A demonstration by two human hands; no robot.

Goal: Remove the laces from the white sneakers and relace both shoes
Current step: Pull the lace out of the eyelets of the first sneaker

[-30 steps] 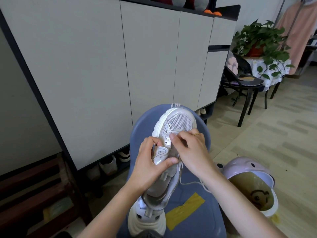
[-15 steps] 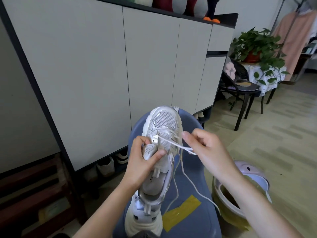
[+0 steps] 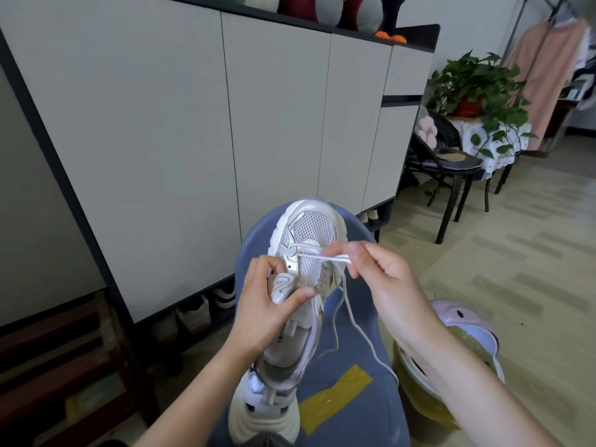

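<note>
From the head camera, the right hand (image 3: 390, 279) has drawn in closer to the sneaker (image 3: 300, 285) than half a second ago, and the lace (image 3: 322, 260) it pinches now runs nearly level across the toe end instead of slanting down. The shoe stays tipped toe-up over the blue chair (image 3: 351, 366). The left hand (image 3: 267, 304) keeps its grip on the shoe's side, fingers curled behind and the thumb pressed across the tongue. The right thumb and forefinger nip the lace near its tip, the other fingers loosely curled. The slack lace hangs down past the right wrist. Its far end is lost behind the forearm, and the fingertips are blurred. A second sneaker (image 3: 264, 414) sits below, cut off by the frame's bottom edge.
</note>
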